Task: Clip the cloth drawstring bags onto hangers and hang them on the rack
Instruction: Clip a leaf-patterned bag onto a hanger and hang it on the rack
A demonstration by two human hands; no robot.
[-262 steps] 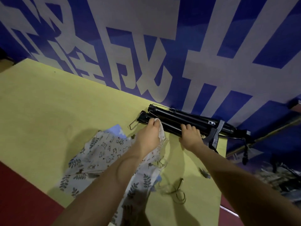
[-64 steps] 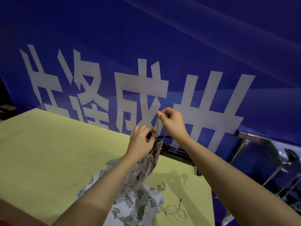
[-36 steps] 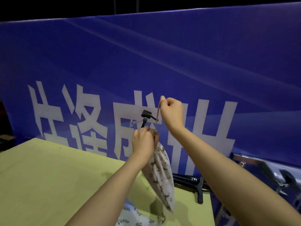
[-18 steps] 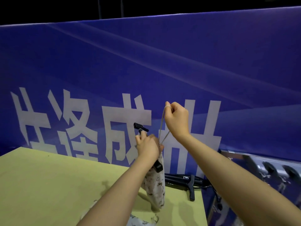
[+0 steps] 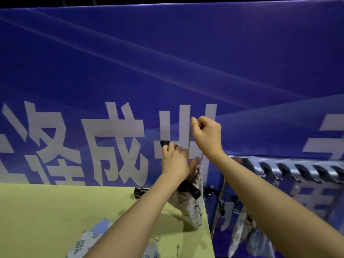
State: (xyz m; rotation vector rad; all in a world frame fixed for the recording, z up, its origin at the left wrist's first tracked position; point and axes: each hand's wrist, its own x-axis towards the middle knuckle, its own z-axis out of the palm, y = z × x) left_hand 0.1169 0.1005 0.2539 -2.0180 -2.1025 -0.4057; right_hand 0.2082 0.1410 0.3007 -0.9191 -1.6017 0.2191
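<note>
Hands (image 5: 175,161) drifted right, hanger (image 5: 188,187) mostly hidden, bag (image 5: 191,207) dangling

Both hands raised, left grip (image 5: 175,161) and right grip (image 5: 206,133) closed.

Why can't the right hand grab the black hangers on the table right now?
Probably it can't yet. The right hand is up high pulling the drawstring, and the hanging bag with the left hand sits in front of the black hangers.
</note>
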